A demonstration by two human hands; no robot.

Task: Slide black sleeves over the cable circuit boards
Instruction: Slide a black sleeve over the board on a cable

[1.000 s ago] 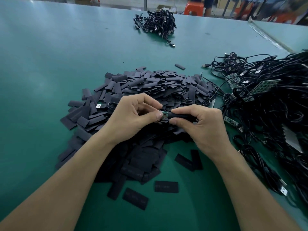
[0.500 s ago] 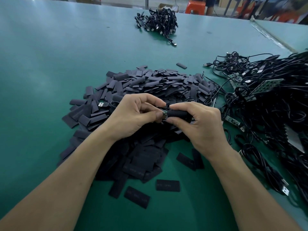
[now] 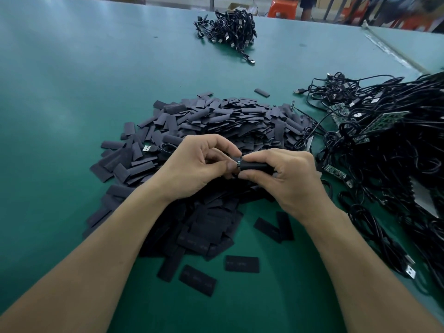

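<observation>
Black and soft-looking, the black tubular sleeve [image 3: 254,166] sits in the head view between both hands, held just above the heap of flat black sleeves [image 3: 228,121] on the green felt-like table [image 3: 72,92]. The right hand [image 3: 286,179] pinches the sleeve between curled thumb and fingers. The left hand [image 3: 199,167], fingers also curled, pinches the near end of the small green circuit board [image 3: 238,162], whose cable is hidden behind the hands. Compared with a second ago, less of the board shows between the two sets of fingertips. A short green stretch was exposed then; now only a sliver with a glint of metal remains at the sleeve's mouth, and the hands sit slightly closer together. This suggests the sleeve has been worked further along the board and this piece is nearly covered, with a final small push probably left. The tangled mass of black cables with bare green boards [image 3: 389,145] lies to the right, well stocked, so many pieces appear to remain. A smaller bundle of black cables [image 3: 228,27] rests far up the table.
</observation>
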